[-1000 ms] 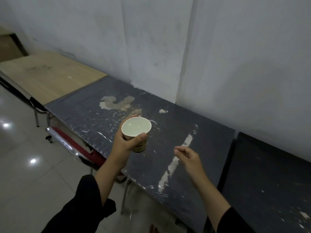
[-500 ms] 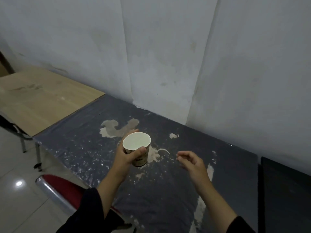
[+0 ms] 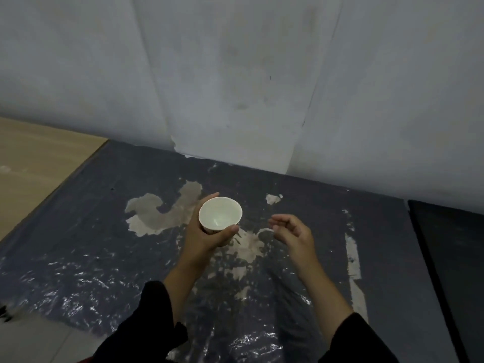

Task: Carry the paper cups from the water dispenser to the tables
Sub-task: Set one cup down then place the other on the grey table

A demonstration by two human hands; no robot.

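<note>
Before me, a dark blue-grey table [image 3: 86,231] set against the wall, its top badly worn: pale patches where the coating has peeled, one large curling patch [image 3: 159,213] near the middle, a long strip [image 3: 352,260] to the right, glossy wrinkles toward my edge. Abutting it left, a light wood-grain table [image 3: 34,166]; right, a black table [image 3: 455,258].

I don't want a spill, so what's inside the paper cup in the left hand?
The paper cup looks pale inside, with its bottom visible; whether it holds clear water I cannot tell. The left hand covers much of its outer wall.
</note>
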